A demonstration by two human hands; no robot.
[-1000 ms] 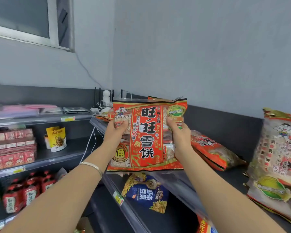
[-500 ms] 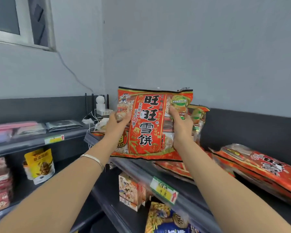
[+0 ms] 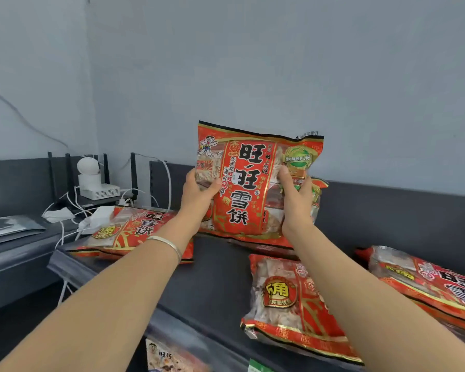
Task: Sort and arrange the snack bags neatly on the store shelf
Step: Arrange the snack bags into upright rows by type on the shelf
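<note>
Left hand [image 3: 199,196], right hand [image 3: 295,204], snack bag [image 3: 249,183] between

The snack bag [image 3: 249,189] is glossy, crinkled plastic film. At seven o'clock from it, a bracelet [image 3: 169,245] looks like polished metal. The shelf [image 3: 215,280] is smooth and matt.

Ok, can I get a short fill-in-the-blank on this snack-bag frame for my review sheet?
1. The left hand and right hand grip one snack bag, holding it ____, while the front bag lies flat on the shelf.
2. A silver bracelet circles the ____ wrist.
3. The packaging of both bags is mainly ____.

Missing words: upright; left; red.
</note>
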